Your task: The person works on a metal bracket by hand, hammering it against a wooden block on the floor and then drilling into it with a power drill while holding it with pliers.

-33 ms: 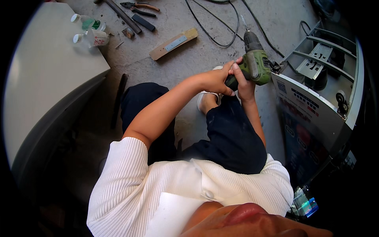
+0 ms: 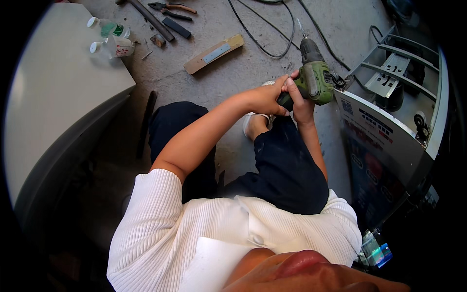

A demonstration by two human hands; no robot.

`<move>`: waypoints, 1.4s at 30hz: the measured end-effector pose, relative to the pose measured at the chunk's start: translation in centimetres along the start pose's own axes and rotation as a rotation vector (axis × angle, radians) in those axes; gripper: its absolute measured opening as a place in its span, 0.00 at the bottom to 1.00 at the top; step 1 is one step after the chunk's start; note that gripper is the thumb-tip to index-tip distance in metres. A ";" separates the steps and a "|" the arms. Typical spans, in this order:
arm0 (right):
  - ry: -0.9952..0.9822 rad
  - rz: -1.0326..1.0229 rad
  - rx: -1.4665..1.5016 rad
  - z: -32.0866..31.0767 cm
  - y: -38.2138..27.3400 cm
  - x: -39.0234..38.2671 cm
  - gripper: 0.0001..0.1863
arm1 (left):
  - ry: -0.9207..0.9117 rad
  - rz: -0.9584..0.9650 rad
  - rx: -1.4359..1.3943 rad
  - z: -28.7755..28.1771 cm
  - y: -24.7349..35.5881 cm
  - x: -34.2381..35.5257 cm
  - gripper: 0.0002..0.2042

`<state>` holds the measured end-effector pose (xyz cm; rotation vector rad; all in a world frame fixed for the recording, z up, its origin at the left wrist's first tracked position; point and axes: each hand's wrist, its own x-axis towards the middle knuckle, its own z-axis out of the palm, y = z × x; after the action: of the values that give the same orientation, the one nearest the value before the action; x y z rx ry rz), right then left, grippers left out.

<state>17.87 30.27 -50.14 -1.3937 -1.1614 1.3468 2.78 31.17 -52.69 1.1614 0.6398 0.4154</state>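
A green and black power drill (image 2: 317, 82) is held above the floor, its chuck and thin bit aimed away from me toward the far side. My right hand (image 2: 300, 103) wraps round the drill's handle, with the thumb lying along it. From the left, my left hand (image 2: 271, 98) closes on the lower end of the same handle, its fingers touching the right hand. Both hands partly hide the grip, and the trigger cannot be seen. Close to the drill's rear, on the right, stands a metal-framed unit (image 2: 384, 114) with a small black wheel (image 2: 421, 124) at its corner.
On the concrete floor lie a wooden block (image 2: 197, 64) with a metal plate, pliers (image 2: 172, 9), a dark bar (image 2: 176, 27) and a hammer-like tool (image 2: 152, 19). Black cables (image 2: 262, 48) curl ahead. Two plastic bottles (image 2: 114, 47) rest by a pale panel (image 2: 58, 82) at left.
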 end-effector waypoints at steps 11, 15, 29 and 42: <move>-0.016 0.010 -0.037 0.2 -0.1 0.1 0.09 | 0.060 -0.009 0.160 -0.1 0.4 -0.3 0.53; -0.036 0.009 -0.034 0.1 0.0 0.2 0.10 | 0.053 -0.050 0.150 -0.1 0.1 -0.1 0.51; 0.113 -0.016 -0.234 0.5 0.2 0.5 0.11 | 0.115 0.020 0.184 0.3 -1.5 0.5 0.47; 0.079 0.006 -0.206 0.4 0.0 0.4 0.10 | 0.128 0.016 0.175 1.0 -1.1 0.5 0.49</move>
<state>17.42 30.70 -50.22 -1.5824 -1.2718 1.1909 3.79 30.36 -53.61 1.3139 0.7906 0.4565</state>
